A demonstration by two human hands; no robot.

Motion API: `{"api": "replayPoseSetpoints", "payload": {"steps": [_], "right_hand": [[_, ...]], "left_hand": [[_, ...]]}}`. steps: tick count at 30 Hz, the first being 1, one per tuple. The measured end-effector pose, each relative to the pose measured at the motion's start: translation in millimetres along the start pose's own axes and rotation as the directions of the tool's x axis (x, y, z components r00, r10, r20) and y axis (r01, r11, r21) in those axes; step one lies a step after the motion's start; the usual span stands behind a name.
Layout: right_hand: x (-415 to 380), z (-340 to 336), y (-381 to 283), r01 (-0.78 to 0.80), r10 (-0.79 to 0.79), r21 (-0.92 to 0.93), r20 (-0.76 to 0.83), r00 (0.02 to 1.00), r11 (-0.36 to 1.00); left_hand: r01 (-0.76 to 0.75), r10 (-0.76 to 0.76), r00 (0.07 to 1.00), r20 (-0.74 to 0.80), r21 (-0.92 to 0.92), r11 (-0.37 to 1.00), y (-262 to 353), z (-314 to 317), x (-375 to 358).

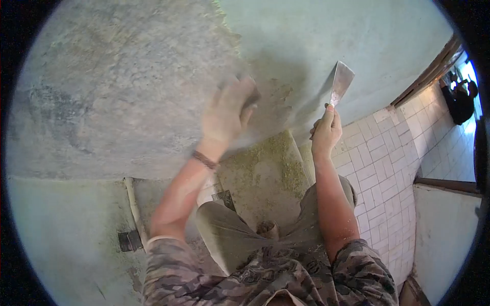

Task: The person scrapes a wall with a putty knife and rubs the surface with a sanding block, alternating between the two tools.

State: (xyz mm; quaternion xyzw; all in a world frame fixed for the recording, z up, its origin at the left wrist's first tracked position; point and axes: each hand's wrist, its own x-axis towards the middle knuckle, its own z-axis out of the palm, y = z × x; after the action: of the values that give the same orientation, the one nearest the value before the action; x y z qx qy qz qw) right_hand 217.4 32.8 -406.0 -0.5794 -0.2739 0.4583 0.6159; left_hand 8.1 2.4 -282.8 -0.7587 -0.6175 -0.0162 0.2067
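Observation:
My right hand [326, 131] grips a putty knife [342, 81] by its handle. The wide metal blade points up, apart from the pale green wall [377, 46] behind it. Higher on the left, my left hand [224, 109] is at the wall, smeared by motion. Its fingers curl round a dark object [253, 97], too blurred to name. Around that hand the surface changes from a rough, grey bare patch [127, 86] to green paint with a ragged edge. Flaking paint [280, 94] shows just right of the left hand.
Below the wall, a board-like surface [265, 173] is littered with greenish scrapings. A pale pipe [133, 209] with a dark fitting [129, 240] runs along the left. Tiled floor [380, 158] extends right to a doorway, where another person [459, 99] appears in dark clothing.

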Motion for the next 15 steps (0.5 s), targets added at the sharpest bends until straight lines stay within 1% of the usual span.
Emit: {"api": "replayPoseSetpoints", "payload": {"steps": [1, 2, 3, 4, 6, 8, 9, 10, 11, 12, 13, 14, 15], "right_hand": [[2.9, 1.0, 0.1, -0.004, 0.004, -0.003, -0.007, 1.0, 1.0], [5.3, 3.5, 1.2, -0.014, 0.014, 0.004, 0.006, 1.0, 1.0], [1.2, 2.5, 2.5, -0.032, 0.032, 0.003, 0.024, 0.999, 0.999], [-5.1, 2.8, 1.8, -0.046, 0.046, -0.008, 0.025, 0.999, 0.999], [-7.2, 9.8, -7.2, -0.107, 0.106, 0.029, 0.032, 0.994, 0.994], [-7.2, 14.8, -2.8, -0.107, 0.105, 0.047, 0.039, 0.994, 0.993], [-6.9, 14.6, -0.3, -0.115, 0.113, 0.06, 0.036, 0.993, 0.992], [-6.6, 14.2, 1.5, -0.117, 0.115, 0.059, 0.045, 0.992, 0.991], [-7.2, 14.8, 4.2, -0.118, 0.115, 0.066, 0.04, 0.993, 0.991], [-5.7, 15.8, 5.4, -0.112, 0.11, 0.079, 0.029, 0.993, 0.99], [-3.4, 15.9, 6.7, -0.109, 0.107, 0.089, 0.024, 0.994, 0.99], [-4.5, 12.2, 9.5, -0.092, 0.089, 0.075, 0.036, 0.995, 0.993], [-3.9, 11.1, 10.7, -0.07, 0.067, 0.064, 0.051, 0.996, 0.995]], "left_hand": [[0.047, -0.03, 0.962, -0.271, 0.056, 0.997, -13.2, -22.1, 16.3], [0.081, -0.005, 0.827, -0.562, 0.109, 0.991, -28.4, -72.4, 49.9], [0.284, 0.087, 0.82, -0.566, 0.535, 0.796, -47.7, -119.4, 73.8], [0.278, 0.082, 0.829, -0.553, 0.536, 0.797, -49.4, -115.0, 74.1], [0.241, 0.059, 0.796, -0.603, 0.405, 0.882, -41.9, -106.5, 79.3], [0.19, 0.04, 0.75, -0.66, 0.273, 0.943, -24.5, -93.1, 85.9], [0.137, 0.004, 0.913, -0.408, 0.316, 0.939, -3.5, -49.3, 54.2], [0.01, 0.065, 0.988, -0.137, 0.485, 0.874, 15.7, -19.4, 27.0], [-0.079, 0.131, 0.989, -0.074, 0.486, 0.87, 15.4, 63.8, -12.9], [-0.111, 0.147, 0.989, -0.036, 0.483, 0.868, 18.2, 91.9, -39.7], [-0.116, 0.155, 0.987, -0.041, 0.487, 0.865, 17.9, 75.8, -32.9], [0.026, -0.049, 0.991, 0.125, 0.184, 0.983, 17.5, 44.6, -24.8], [0.234, -0.189, 0.922, 0.338, -0.099, 0.967, 10.9, 26.8, -20.4]]}}
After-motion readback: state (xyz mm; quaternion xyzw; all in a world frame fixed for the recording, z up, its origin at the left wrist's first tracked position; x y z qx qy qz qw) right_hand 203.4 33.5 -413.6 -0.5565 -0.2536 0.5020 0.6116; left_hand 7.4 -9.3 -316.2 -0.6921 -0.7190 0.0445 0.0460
